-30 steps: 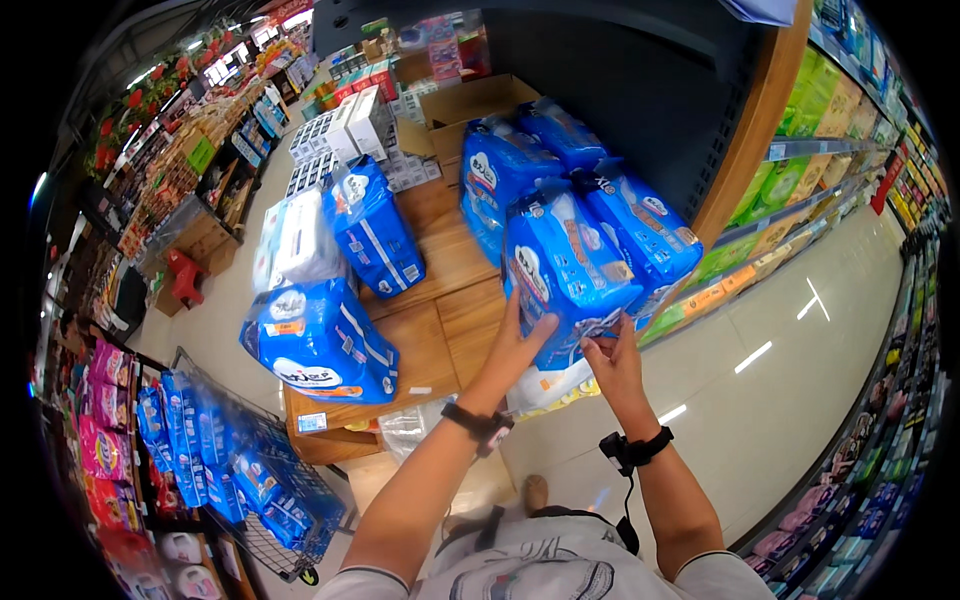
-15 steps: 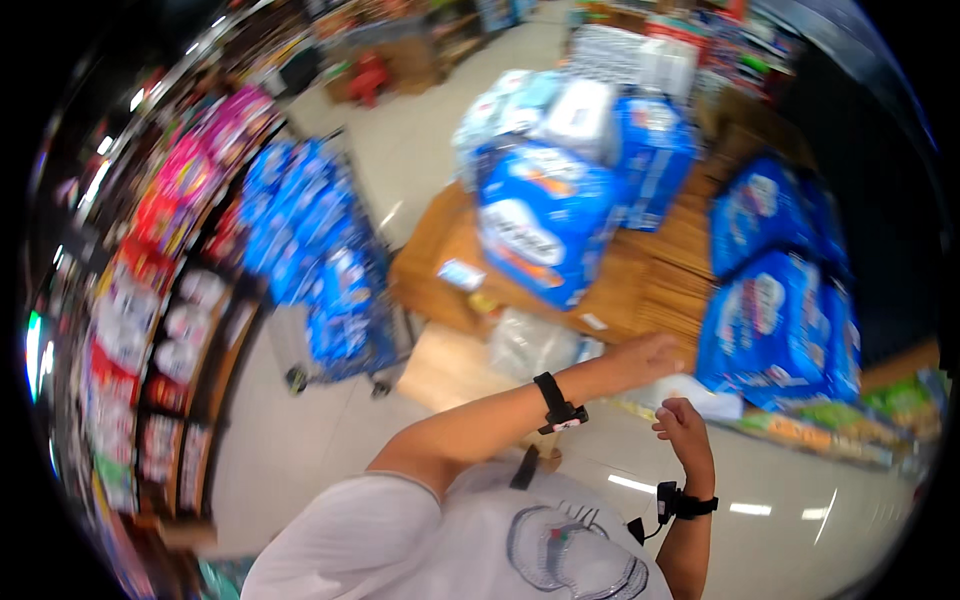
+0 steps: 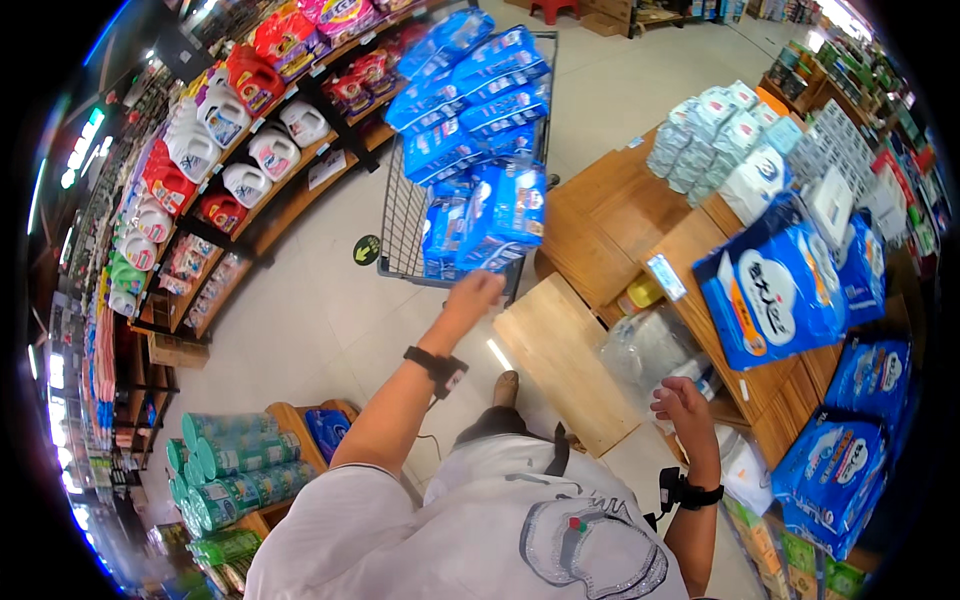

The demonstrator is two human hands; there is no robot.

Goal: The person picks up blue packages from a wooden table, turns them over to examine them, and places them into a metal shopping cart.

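Note:
My left hand (image 3: 473,302) reaches forward to the near end of a wire shopping cart (image 3: 402,228), just below an upright blue plastic-wrapped pack (image 3: 507,212). Its fingers are extended and hold nothing; whether they touch the cart or the pack I cannot tell. Several more blue packs (image 3: 458,98) are piled in the cart. My right hand (image 3: 684,407) hovers with loosely bent, parted fingers and nothing in it, beside the wooden display table (image 3: 775,405). On that table a large blue pack (image 3: 768,290) stands upright, and more blue packs (image 3: 838,470) lie at the right.
A pale wooden board (image 3: 560,360) lies low between me and the table. Clear plastic wrap (image 3: 645,350) fills the space under the tabletop. Shelves of detergent bottles (image 3: 195,150) curve along the left. Green cylindrical packs (image 3: 240,460) stand at the lower left.
The view has turned left, so cart and table shift rightward in the picture. My left hand has swung from beside the table over to the cart. My right hand stays bent near my body.

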